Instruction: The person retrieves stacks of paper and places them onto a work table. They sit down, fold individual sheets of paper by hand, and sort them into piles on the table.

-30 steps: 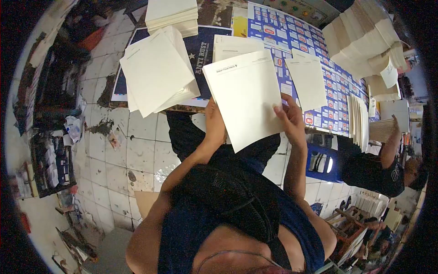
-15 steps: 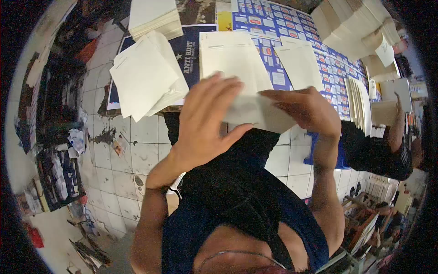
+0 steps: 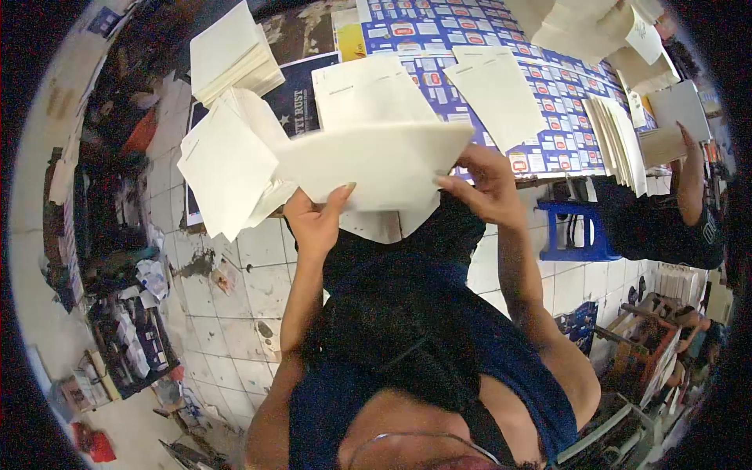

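A cream paper sheet (image 3: 376,164) is raised in front of me, bent along its width. My left hand (image 3: 315,227) pinches its near left edge, thumb on top. At the opposite side, my right hand (image 3: 492,188) grips the right edge between thumb and fingers. Behind the raised sheet lie more cream sheets (image 3: 364,94) with small printed lines, partly covered by it. To the left, a fanned pile of sheets (image 3: 227,160) overhangs the table edge, near my left hand. A few loose sheets (image 3: 501,98) rest on the right, beyond my right hand.
A thick paper stack (image 3: 235,55) stands at the back left. Blue printed sheets (image 3: 470,27) cover the table, with a dark "ANTI RUST" sheet (image 3: 301,86) at left. More folded paper (image 3: 615,141), a blue stool (image 3: 576,231) and another person's arm (image 3: 689,176) are on the right.
My hands were over the paper, the left one spread flat; now both pinch a sheet by its sides and hold it up. The view has shifted slightly.
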`<state>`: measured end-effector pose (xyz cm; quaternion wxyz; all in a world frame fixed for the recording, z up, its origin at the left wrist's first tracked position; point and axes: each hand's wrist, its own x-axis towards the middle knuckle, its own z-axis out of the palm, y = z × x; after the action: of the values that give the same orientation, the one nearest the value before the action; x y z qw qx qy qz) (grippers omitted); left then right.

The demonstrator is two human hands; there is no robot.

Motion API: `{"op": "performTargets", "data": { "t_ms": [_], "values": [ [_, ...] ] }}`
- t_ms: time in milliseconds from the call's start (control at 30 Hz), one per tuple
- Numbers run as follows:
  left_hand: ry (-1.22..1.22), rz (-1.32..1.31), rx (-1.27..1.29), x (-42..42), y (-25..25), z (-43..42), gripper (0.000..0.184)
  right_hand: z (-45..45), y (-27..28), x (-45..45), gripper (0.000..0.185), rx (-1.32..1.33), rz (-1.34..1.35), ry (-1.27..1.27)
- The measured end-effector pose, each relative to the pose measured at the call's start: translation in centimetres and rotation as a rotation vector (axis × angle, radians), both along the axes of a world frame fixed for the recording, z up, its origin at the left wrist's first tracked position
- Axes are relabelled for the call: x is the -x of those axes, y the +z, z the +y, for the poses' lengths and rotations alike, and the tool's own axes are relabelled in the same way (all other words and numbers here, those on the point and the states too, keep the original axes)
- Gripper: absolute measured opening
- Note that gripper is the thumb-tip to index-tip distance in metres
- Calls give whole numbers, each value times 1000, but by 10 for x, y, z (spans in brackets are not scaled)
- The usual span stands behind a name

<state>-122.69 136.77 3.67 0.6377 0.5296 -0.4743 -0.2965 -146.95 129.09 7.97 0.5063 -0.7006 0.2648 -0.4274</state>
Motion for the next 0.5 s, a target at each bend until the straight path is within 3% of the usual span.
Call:
{"op": "performTargets", "data": {
  "t_ms": [133, 167, 267, 367, 433, 500],
  "values": [
    [-42, 5, 94, -2, -12, -2, 17, 3, 7, -12, 10, 75, 23, -117],
    [-87, -18, 19, -3, -7, -2, 17, 3, 5, -18, 12, 45, -80, -83],
    [-76, 97, 259, 22, 7, -20, 17, 6, -8, -36, 22, -61, -376, 15],
    [-22, -157, 90, 24, 14, -36, 19, 7, -9, -44, 29, -145, -247, -108],
    [-19, -89, 37, 20, 29, -41, 21, -2, -11, -43, 34, -225, -277, -211],
    [-49, -36, 31, 10, 41, -45, 22, -21, 5, -33, 45, -80, -316, -259]
  ]
}}
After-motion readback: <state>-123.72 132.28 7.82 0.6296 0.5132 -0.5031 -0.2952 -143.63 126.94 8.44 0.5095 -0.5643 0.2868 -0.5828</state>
